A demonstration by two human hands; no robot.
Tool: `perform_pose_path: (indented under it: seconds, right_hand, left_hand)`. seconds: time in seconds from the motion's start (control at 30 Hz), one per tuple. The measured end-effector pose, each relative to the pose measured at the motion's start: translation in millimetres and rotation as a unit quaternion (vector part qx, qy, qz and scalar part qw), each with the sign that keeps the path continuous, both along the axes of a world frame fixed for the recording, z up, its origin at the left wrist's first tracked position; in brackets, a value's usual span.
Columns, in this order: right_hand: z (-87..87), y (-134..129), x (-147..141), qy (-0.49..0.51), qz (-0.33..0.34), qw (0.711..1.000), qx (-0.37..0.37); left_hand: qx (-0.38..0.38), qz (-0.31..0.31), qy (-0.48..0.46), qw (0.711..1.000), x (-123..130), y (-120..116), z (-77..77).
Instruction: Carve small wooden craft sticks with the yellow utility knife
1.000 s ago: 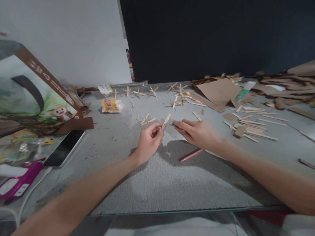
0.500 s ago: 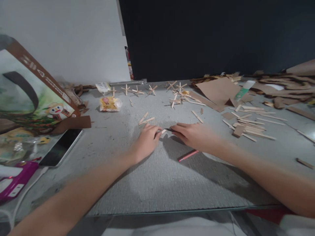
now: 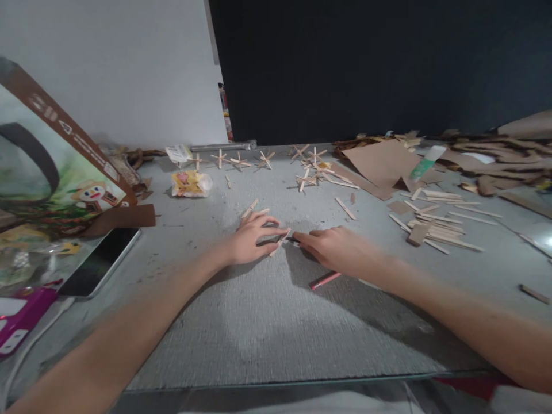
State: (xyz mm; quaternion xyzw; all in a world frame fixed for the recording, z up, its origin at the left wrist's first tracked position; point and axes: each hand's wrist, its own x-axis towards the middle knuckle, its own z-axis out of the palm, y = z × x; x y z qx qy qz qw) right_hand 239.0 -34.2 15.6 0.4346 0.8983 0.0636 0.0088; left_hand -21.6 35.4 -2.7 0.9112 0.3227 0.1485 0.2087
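Observation:
My left hand (image 3: 257, 237) pinches a small popsicle stick (image 3: 282, 237) between thumb and forefinger, close to the tabletop. Just to its right, my right hand (image 3: 334, 246) is closed on a thin dark tool (image 3: 294, 239), whose narrow tip points at the stick; its kind does not show, and the fingers hide most of it. Below the right wrist lies a red pencil (image 3: 325, 280). Two more sticks (image 3: 250, 207) lie behind the left hand, partly covered by it. A single stick (image 3: 345, 208) rests beyond the right hand.
Several stick stars (image 3: 267, 159) line the back of the table. At right are loose sticks (image 3: 448, 230), a glue stick (image 3: 426, 163) and brown cardboard (image 3: 379, 161). On the left lie a phone (image 3: 100, 261), a yellow packet (image 3: 191, 184) and a magenta device (image 3: 26, 316) with a white cable.
My left hand has opened its fingers wider and now holds the stick at a slant by its edges. The right hand, with the dark tool, has come slightly nearer to me.

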Motion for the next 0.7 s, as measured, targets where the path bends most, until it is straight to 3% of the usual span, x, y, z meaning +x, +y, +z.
perform_pose_path:
  seconds: [0.13,0.7]
  right_hand:
    - [0.0,-1.9,-4.5,-0.011,0.002,1.000,0.002]
    - [0.2,-4.1,-8.3,-0.027,-0.014,1.000,-0.008]
  left_hand:
    - [-0.007,-0.005,0.051,0.999,0.6,0.6,-0.7]
    - [0.035,-0.002,0.057,0.998,6.8,-4.9,-1.0]
